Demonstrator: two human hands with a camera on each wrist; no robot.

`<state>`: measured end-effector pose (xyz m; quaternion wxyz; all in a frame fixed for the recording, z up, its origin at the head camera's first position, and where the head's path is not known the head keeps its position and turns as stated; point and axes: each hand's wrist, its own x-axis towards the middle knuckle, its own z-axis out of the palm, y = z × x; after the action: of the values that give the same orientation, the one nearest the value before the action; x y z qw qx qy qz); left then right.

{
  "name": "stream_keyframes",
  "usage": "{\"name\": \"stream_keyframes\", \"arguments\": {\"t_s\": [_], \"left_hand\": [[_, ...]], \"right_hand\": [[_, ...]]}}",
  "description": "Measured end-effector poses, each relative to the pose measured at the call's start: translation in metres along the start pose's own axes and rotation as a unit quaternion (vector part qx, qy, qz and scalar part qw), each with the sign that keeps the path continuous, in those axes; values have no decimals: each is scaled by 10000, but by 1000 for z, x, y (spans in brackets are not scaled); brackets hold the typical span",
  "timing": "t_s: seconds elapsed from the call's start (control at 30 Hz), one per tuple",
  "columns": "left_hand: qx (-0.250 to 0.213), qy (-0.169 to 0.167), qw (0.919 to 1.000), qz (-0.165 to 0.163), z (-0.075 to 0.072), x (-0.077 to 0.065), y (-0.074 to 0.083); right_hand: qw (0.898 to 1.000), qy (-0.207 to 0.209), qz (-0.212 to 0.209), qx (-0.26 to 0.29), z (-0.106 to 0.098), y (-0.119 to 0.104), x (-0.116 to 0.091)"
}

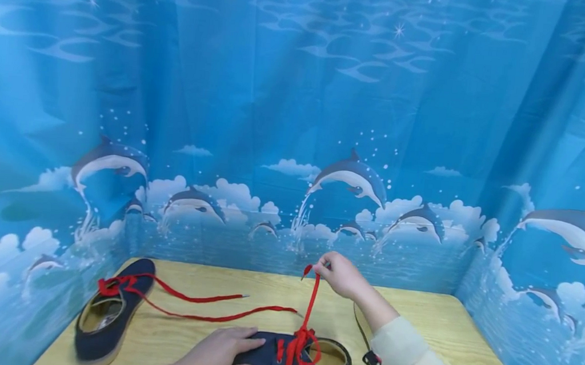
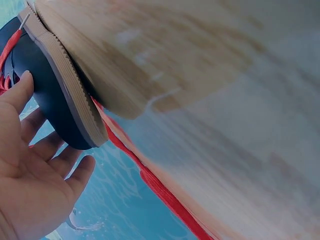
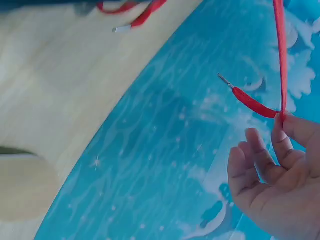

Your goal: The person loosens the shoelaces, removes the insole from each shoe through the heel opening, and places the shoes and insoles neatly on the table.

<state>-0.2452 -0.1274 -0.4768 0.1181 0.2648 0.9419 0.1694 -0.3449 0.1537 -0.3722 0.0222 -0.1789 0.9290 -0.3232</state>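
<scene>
A navy shoe with a red lace lies sideways at the table's front. My left hand holds its toe, thumb on one side and fingers on the other; the left wrist view shows the thumb against the dark upper. Above the shoe, my right hand pinches a red shoelace near its end and holds it up taut. The lace's tipped end sticks out free past the fingertips. A looped red knot sits by the shoe's opening.
A second navy shoe lies at the left of the wooden table, its two red laces stretched rightward. A small black piece is at the right sleeve. A blue dolphin-print curtain encloses the table's back and sides.
</scene>
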Motion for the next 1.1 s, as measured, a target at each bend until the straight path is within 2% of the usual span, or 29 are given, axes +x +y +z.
{"name": "stream_keyframes", "arguments": {"t_s": [0.17,0.3,0.43,0.63,0.77,0.97,1.1], "left_hand": [[13,4,10000,44,1,0,1],[-32,-21,10000,-41,1,1,2],[-74,-51,9999,-113,1,1,2],[-74,-61,9999,-126,2,1,2],[-118,-51,9998,-120,3,1,1],[-104,-54,9998,-133,2,0,0],[-137,-49,9998,-117,1,-2,0]], "right_hand": [[9998,82,164,-88,-13,14,6],[9992,-20,325,-213,-12,28,4],[9986,-213,407,-245,2,41,-2],[9977,-476,267,-393,30,63,-11],[9971,-554,176,-496,41,75,-16],[9975,-502,46,-492,44,76,-21],[9955,-861,-316,-240,43,64,-25]]}}
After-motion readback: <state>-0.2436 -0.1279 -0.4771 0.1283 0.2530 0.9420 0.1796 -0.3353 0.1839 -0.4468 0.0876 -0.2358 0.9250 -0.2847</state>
